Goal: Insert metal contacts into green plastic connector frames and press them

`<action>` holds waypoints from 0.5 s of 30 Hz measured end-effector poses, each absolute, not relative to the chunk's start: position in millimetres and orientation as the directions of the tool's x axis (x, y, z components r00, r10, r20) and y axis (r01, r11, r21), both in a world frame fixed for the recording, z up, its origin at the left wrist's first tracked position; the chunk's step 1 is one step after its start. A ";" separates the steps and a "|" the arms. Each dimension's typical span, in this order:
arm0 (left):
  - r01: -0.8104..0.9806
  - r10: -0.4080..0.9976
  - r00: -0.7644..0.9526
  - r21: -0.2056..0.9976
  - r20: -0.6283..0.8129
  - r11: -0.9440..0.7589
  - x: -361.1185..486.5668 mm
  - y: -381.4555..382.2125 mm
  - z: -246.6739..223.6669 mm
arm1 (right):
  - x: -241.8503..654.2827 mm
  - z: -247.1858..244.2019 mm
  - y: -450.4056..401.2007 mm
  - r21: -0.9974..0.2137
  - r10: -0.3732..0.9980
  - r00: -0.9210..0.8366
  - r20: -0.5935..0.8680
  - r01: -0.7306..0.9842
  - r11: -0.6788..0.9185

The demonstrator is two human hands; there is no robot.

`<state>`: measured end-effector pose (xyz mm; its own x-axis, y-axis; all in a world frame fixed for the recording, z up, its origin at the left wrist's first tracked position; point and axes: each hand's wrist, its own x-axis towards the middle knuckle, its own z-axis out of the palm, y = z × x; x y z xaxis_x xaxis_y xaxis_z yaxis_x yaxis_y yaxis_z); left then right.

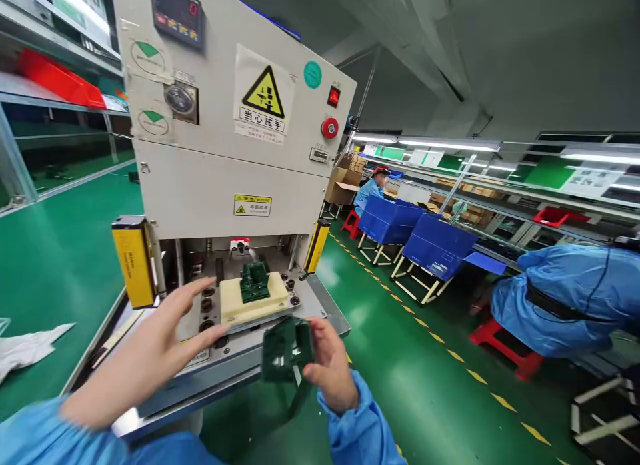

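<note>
My right hand grips a dark green plastic part by its right side, in front of the machine's lower edge. My left hand is open, thumb and fingers spread, with nothing in it; its fingertips are near the left side of a cream-coloured block. On that block sits another dark green part, under the head of a white press machine. The block rests on a grey metal plate with black round fittings beside it.
Yellow sensor bars flank the press opening. A white cloth lies at the far left. Blue boxes on stands and a seated person in blue are at the right. Another blue-clothed person sits nearer, on a red stool.
</note>
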<state>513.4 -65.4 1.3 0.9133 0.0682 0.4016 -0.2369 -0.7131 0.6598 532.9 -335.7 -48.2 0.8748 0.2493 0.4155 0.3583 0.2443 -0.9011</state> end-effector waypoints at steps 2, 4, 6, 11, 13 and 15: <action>-0.240 0.013 0.931 0.641 0.364 -0.729 550.9 -80.5 8.2 | 543.2 -48.4 -364.9 -0.902 0.161 0.893 0.421 0.394 0.175; -0.242 -0.012 0.942 0.657 0.334 -0.714 578.1 -91.0 6.7 | 550.3 -49.2 -383.1 -0.903 0.119 0.897 0.425 0.411 0.125; -0.232 -0.002 0.947 0.681 0.320 -0.694 593.6 -96.0 2.1 | 554.5 -50.3 -391.8 -0.905 0.106 0.900 0.423 0.415 0.093; -0.166 0.044 0.957 0.670 0.285 -0.723 606.6 -96.0 6.1 | 562.5 -48.9 -387.1 -0.909 0.154 0.896 0.417 0.409 0.080; -0.142 0.037 0.973 0.716 0.228 -0.684 608.3 -97.6 15.0 | 568.4 -44.6 -380.3 -0.902 0.178 0.885 0.431 0.423 0.082; -0.147 0.064 0.971 0.786 0.230 -0.600 605.3 -98.2 25.8 | 577.4 -37.4 -371.7 -0.885 0.163 0.870 0.466 0.460 0.078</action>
<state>605.3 -98.2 25.8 0.9710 0.0642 0.2304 -0.1468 -0.6005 0.7860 577.4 -371.7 -37.4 0.8695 0.1628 0.4663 0.4599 0.0778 -0.8846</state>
